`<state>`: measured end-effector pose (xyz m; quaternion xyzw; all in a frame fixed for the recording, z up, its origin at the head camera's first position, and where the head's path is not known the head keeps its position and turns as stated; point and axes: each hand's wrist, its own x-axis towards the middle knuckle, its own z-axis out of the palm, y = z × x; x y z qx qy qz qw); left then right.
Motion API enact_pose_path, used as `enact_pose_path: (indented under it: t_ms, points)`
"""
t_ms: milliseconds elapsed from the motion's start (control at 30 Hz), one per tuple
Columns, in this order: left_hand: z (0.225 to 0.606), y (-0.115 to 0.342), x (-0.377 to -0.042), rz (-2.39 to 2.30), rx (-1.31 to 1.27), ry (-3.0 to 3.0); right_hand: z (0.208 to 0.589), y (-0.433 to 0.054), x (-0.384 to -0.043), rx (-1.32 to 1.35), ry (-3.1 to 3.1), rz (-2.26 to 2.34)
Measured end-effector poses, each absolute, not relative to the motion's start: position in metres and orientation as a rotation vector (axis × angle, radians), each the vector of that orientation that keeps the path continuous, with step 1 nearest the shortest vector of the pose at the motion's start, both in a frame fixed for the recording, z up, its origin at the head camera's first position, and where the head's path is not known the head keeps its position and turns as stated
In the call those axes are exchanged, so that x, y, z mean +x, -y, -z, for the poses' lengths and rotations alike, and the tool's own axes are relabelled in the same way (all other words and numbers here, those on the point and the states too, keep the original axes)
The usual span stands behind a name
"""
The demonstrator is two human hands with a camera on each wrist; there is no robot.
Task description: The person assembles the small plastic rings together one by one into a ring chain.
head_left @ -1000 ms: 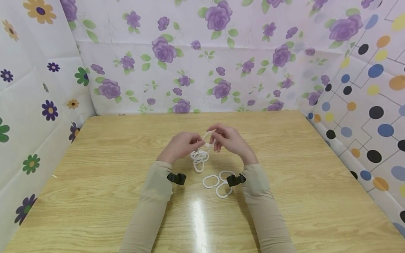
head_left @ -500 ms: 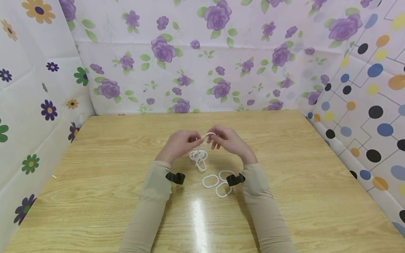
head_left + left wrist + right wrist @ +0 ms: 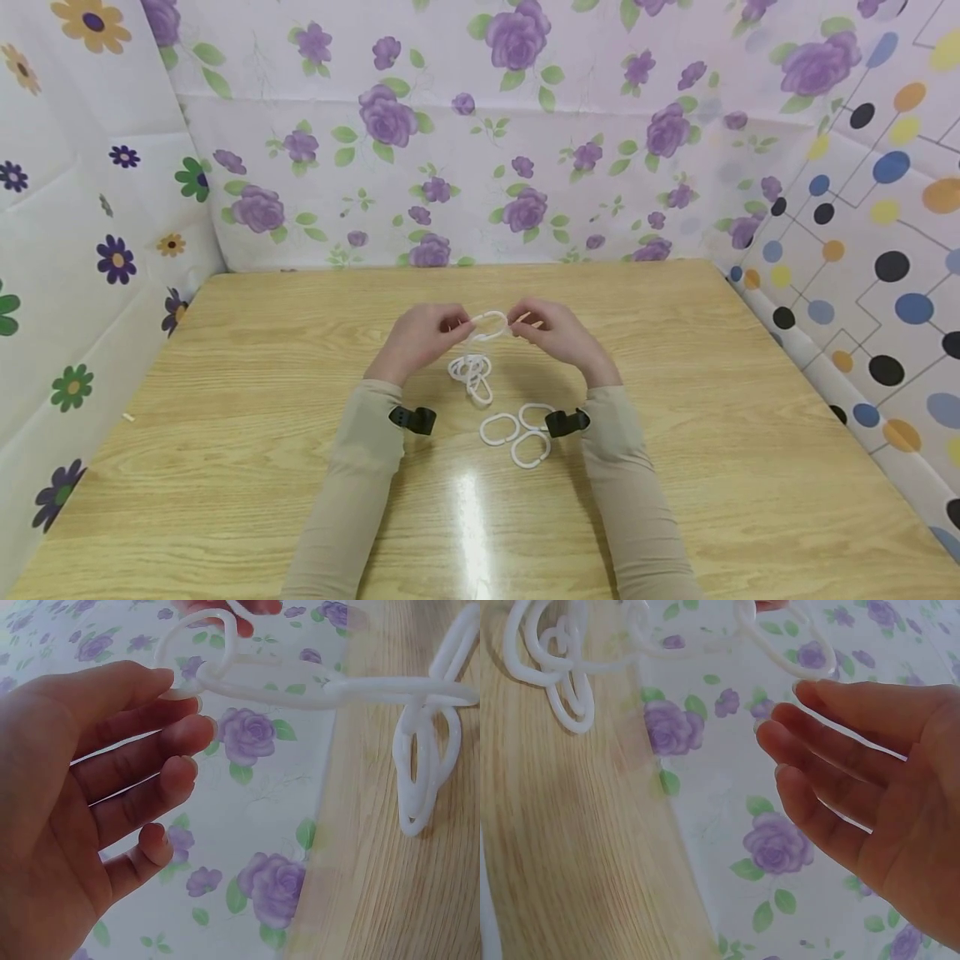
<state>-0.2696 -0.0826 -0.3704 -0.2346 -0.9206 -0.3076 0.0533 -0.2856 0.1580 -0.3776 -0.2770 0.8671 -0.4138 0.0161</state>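
Observation:
Above the table, my left hand [image 3: 422, 337] pinches the left end of a white plastic chain link [image 3: 231, 641] between thumb and forefinger, its other fingers loosely bent. Thumb and fingertips of my right hand [image 3: 561, 337] are at the link's opposite end, seen at the thumb tip in the right wrist view; its forefinger is mostly hidden there. From this link a white chain [image 3: 360, 688] hangs down to a bunch of joined links [image 3: 411, 776] on the wood. Three loose links, one at the left [image 3: 483, 430], lie nearer the body, close together.
The wooden table [image 3: 247, 467] is bordered by a flowered cloth [image 3: 465, 183] at the back and patterned cloths at both sides. A small whitish piece [image 3: 128, 417] lies near the left edge. Each wrist wears a black band [image 3: 567, 422].
My hands have drawn slightly apart, the right one moving rightward. The link between them now shows as a wide loop. The bunch below has shifted slightly; the loose links have stayed put.

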Motion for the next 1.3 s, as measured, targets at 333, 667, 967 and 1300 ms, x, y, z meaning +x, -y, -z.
enact_pose_path:
  t_ms: [333, 667, 967, 1300]
  points:
    - [0.373, 0.083, -0.272, 0.959, -0.679, 2.849, 0.375, -0.16, -0.281, -0.961, -2.589, 1.186]
    - [0.37, 0.084, -0.269, 1.006, -0.61, 2.835, 0.38, -0.15, -0.28, -1.055, -2.439, 0.859]
    - [0.37, 0.099, -0.274, 1.03, -0.579, 2.761, 0.391, -0.134, -0.278, -1.064, -2.247, 0.601]
    - [0.367, 0.113, -0.274, 1.084, -0.482, 2.719, 0.398, -0.116, -0.27, -0.985, -2.248, 0.516]
